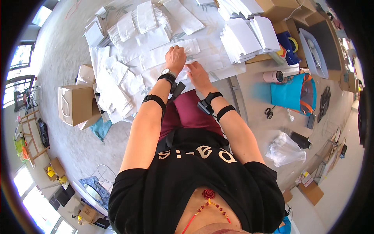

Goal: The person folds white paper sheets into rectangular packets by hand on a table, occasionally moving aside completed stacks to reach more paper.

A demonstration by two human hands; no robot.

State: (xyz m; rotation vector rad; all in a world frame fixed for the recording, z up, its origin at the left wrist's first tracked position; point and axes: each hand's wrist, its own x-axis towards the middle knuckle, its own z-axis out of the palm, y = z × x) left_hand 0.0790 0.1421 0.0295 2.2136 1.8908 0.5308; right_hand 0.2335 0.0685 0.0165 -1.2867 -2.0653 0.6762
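Note:
Long flat white pieces, which look like paper, lie on the table in front of me. My left hand (175, 59) rests on one white piece (154, 57), its fingers curled under and knuckles up; what they grip is hidden. Slightly nearer and to the right, my right hand (198, 75) has thumb and fingertips drawn together at the edge of another white piece (212, 63). Overlapping piles of similar pieces (142, 25) spread beyond my left hand. More loose ones (115, 84) hang toward the table's left edge.
Stacks of folded white paper (239, 39) stand at the right. Beyond are cardboard boxes (317, 23) and tape rolls (293, 45). A pink cylinder (272, 76), blue bag (288, 93), scissors (269, 112) and plastic bag (286, 150) lie lower right. A carton (76, 103) sits left.

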